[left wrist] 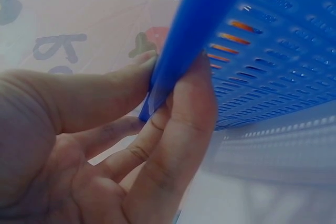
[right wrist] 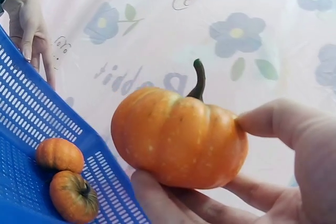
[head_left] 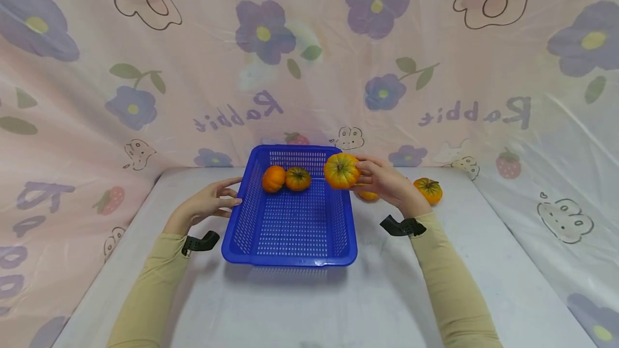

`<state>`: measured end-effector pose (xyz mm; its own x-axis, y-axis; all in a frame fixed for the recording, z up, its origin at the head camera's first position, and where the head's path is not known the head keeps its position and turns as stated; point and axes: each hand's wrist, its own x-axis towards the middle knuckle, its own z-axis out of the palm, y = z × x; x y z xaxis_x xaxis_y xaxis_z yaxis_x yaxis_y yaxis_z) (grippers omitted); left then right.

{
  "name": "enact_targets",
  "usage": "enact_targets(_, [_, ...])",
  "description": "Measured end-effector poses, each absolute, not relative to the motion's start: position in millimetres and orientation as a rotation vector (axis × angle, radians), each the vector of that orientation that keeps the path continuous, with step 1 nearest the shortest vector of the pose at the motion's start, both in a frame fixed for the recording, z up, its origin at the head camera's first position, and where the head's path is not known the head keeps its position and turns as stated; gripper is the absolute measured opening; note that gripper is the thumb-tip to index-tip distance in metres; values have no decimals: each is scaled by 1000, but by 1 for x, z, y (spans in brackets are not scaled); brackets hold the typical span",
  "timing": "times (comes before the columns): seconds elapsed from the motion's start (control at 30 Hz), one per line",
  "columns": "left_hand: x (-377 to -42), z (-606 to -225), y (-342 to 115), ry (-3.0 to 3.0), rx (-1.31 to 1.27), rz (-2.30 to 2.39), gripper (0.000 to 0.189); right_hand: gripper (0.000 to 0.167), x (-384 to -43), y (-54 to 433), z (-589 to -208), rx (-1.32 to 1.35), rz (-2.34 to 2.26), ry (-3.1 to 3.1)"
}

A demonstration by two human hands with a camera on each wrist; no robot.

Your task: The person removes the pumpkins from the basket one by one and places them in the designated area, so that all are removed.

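My left hand (head_left: pixel 208 202) pinches the left rim of a blue plastic basket (head_left: pixel 290 260), thumb on one side and fingers on the other, as the left wrist view shows. Two small orange pumpkins sit side by side at the back of the basket: a plain orange one (head_left: pixel 273 179) and a greener-topped one (head_left: pixel 298 179). With thumb and fingertips, my right hand (head_left: pixel 384 180) grips a third small pumpkin (right wrist: pixel 178 137), its dark curved stem pointing up in the right wrist view. In the head view this pumpkin overlaps the basket's right rim.
On the white table (head_left: pixel 464 262), right of the basket, lies another pumpkin (head_left: pixel 428 191) behind the right wrist. One more pumpkin (head_left: pixel 368 196) shows partly under the right hand. A patterned curtain (head_left: pixel 319 90) hangs behind and at the sides.
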<state>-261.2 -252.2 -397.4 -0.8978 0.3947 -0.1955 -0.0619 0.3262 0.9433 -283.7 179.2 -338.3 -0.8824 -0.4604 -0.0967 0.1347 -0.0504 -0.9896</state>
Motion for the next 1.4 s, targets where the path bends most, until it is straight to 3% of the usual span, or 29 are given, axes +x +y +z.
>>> enact_targets(0.33, [-262,-398,-252,2200,302,1593,74,65,-274,211,-348,-323,-2089,1770])
enact_targets(0.53, [-262,-397,-252,2196,312,1592,73,62,-267,229,-358,-269,-2090,1817])
enact_targets(0.73, [-261,-398,-253,2200,307,1591,73,60,-262,244,-377,-188,-2152,1778])
enact_targets(1.07, [-260,-398,-253,2212,317,1588,72,70,-260,263,-411,-98,-2088,1799])
enact_targets(1.4, [-261,-400,-253,2203,315,1597,73,63,-261,276,-439,-9,-2021,1823])
